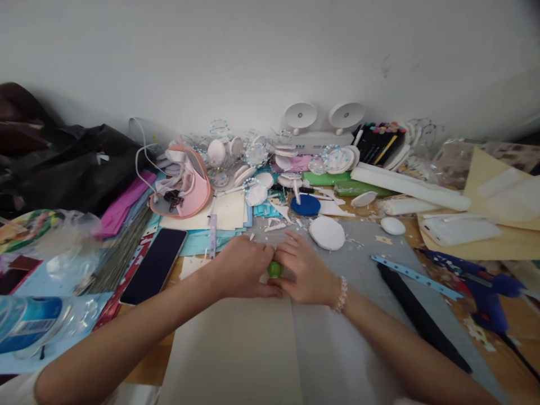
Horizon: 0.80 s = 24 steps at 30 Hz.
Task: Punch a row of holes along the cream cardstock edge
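Note:
A small, round, glossy green object (pixel 275 269) sits between my two hands, above the top end of a cream sheet of paper (pixel 236 343). My right hand (pixel 307 270), with a beaded bracelet at the wrist, curls its fingers and thumb around the green object. From the other side, my left hand (pixel 242 267) closes in with bent fingers, its thumb below the object and its fingertips against it. Part of the green object is covered by the fingers, so its exact kind cannot be made out. A white disc (pixel 327 233) lies just beyond my right hand.
On the left are a dark phone (pixel 154 267), a plastic bottle (pixel 42 323) and a pink visor (pixel 189 191). White discs and a blue disc (pixel 306 205) crowd the back. A blue glue gun (pixel 485 292) and a black strip (pixel 422 315) lie right.

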### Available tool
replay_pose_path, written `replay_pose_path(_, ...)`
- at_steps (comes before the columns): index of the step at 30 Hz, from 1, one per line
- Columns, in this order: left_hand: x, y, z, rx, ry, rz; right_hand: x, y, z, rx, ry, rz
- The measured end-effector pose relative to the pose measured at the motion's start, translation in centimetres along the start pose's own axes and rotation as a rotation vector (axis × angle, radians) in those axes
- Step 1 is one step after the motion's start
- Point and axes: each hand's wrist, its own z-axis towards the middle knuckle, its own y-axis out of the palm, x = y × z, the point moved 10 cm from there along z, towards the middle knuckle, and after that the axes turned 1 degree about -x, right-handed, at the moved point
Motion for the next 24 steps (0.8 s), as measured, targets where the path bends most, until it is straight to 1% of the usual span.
replay_pose_path(2, 0.3, 0.3, 0.3, -0.005, 0.008, -0.007, 0.0, 0.1, 0.0, -0.003, -0.006, -0.010)
replay_pose_path(5, 0.4, 0.8, 0.6, 0.013, 0.061, -0.014, 0.1, 0.3, 0.0, -0.017, -0.006, 0.000)
replay_pose_path(8, 0.2, 1.0, 0.7, 0.039, 0.110, -0.028, 0.4, 0.6, -0.1, -0.023, 0.018, 0.021)
replay_pose_path(11, 0.0, 1.2, 0.8, 0.040, 0.128, -0.034, 0.9, 0.9, -0.2, -0.020, 0.049, 0.040)
replay_pose_path(15, -0.4, 1.6, 0.8, 0.008, 0.099, -0.038, 1.3, 1.1, -0.3, -0.014, 0.068, 0.080)
replay_pose_path(18, -0.8, 1.6, 0.5, 0.012, 0.057, -0.021, 1.3, 1.0, -0.2, -0.015, 0.057, 0.132)
replay_pose_path(24, -1.3, 0.8, 0.0, 0.012, 0.053, -0.037, 1.5, 0.1, -0.3, 0.006, 0.048, 0.172)
